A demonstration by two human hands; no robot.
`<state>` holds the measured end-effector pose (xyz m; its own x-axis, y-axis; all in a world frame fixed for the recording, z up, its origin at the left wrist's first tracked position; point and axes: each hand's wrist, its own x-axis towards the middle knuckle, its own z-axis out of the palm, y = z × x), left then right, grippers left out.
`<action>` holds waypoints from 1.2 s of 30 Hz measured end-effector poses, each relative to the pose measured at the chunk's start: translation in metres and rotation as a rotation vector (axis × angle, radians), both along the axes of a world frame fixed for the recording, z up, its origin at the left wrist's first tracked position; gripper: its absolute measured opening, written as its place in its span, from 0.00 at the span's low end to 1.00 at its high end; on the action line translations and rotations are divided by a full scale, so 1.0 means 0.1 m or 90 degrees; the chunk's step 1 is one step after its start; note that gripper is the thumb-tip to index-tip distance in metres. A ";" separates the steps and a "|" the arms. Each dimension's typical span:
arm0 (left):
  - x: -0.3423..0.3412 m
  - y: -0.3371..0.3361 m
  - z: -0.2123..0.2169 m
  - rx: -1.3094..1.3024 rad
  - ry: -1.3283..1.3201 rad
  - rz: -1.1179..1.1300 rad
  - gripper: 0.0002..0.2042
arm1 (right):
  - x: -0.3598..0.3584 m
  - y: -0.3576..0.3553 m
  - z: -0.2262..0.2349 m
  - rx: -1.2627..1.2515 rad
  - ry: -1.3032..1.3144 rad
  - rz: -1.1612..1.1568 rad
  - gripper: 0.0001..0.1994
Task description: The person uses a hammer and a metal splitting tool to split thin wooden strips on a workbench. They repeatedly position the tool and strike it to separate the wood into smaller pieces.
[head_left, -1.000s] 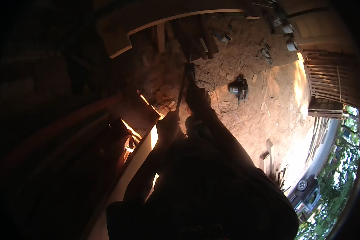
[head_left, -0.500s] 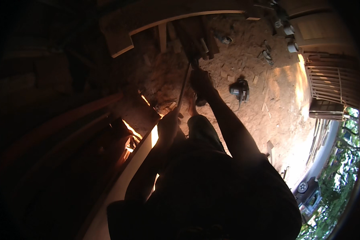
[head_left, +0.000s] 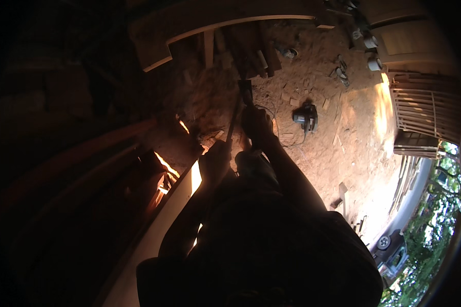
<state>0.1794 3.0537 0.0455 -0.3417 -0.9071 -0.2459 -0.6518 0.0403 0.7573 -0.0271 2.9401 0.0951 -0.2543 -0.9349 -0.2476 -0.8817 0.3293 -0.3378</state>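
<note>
Both my hands hold a long-handled tool (head_left: pixel 236 110) that slants up and away from me; its dark head (head_left: pixel 246 88) is over the sawdust-covered ground. My left hand (head_left: pixel 215 159) grips the lower end of the handle, close to my body. My right hand (head_left: pixel 256 124) is closed higher up, near the tool's head. Everything is in deep shadow, so I cannot tell what kind of tool it is. My dark torso and arms fill the lower middle.
A circular saw (head_left: pixel 306 116) with its cord lies on the ground right of my right hand. A long pale board (head_left: pixel 153 235) runs along my lower left. Stacked planks (head_left: pixel 251 46) lie ahead, a slatted wooden panel (head_left: pixel 425 110) at right, a vehicle (head_left: pixel 390 250) at lower right.
My right hand has reached farther up and out along the handle, and the tool's head has moved away from me. My left hand stays almost where it was.
</note>
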 end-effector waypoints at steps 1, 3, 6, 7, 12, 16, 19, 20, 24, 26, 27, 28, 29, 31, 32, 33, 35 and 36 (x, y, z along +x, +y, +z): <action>-0.01 -0.02 0.04 -0.033 -0.001 0.007 0.13 | -0.02 -0.03 -0.03 -0.057 0.006 0.044 0.07; -0.01 -0.03 0.10 -0.170 -0.054 -0.014 0.12 | -0.05 -0.07 -0.05 -0.080 0.018 0.120 0.09; -0.01 -0.05 0.14 -0.372 -0.155 -0.070 0.12 | -0.06 -0.08 -0.05 -0.048 0.053 0.164 0.08; -0.01 -0.06 0.13 -0.364 -0.149 -0.071 0.12 | -0.05 -0.03 -0.07 -0.022 0.061 0.135 0.08; -0.02 -0.02 -0.02 0.018 0.034 0.018 0.13 | -0.06 -0.02 -0.03 -0.050 0.092 0.174 0.18; 0.01 -0.02 -0.13 -0.003 -0.002 -0.010 0.10 | -0.08 -0.08 0.06 0.137 0.025 0.199 0.40; 0.02 -0.01 -0.13 -0.066 0.010 -0.007 0.08 | 0.01 0.03 0.12 0.122 -0.038 0.005 0.19; 0.02 -0.02 -0.12 -0.011 0.008 -0.008 0.07 | 0.02 0.06 0.11 -0.020 0.018 0.029 0.05; 0.02 -0.05 0.03 -0.005 -0.026 -0.002 0.06 | -0.03 -0.01 0.03 -0.098 0.062 0.233 0.04; 0.01 -0.07 0.10 -0.039 -0.047 -0.021 0.05 | -0.01 -0.02 0.04 -0.133 0.098 0.181 0.04; 0.00 -0.08 0.12 -0.083 -0.074 -0.034 0.04 | -0.01 -0.03 0.04 -0.093 0.063 0.154 0.04; 0.00 -0.08 0.14 -0.174 -0.137 -0.062 0.04 | 0.00 -0.05 0.05 -0.074 0.051 0.081 0.04; -0.01 -0.10 0.16 -0.243 -0.196 -0.107 0.04 | -0.01 -0.07 0.06 0.001 0.000 0.039 0.03; -0.01 -0.14 0.19 -0.331 -0.216 -0.083 0.05 | -0.04 -0.13 0.11 -0.015 -0.084 0.002 0.06; 0.00 -0.17 0.21 -0.420 -0.194 -0.075 0.05 | -0.06 -0.17 0.16 -0.056 -0.141 0.005 0.09; 0.01 -0.19 0.24 -0.401 -0.197 -0.080 0.05 | -0.09 -0.20 0.21 -0.050 -0.238 -0.038 0.12; 0.08 -0.23 0.34 -0.456 -0.168 -0.074 0.04 | -0.16 -0.22 0.35 -0.147 -0.428 -0.098 0.18; 0.13 -0.24 0.42 -0.248 -0.010 0.008 0.06 | -0.19 -0.21 0.44 -0.147 -0.494 -0.141 0.20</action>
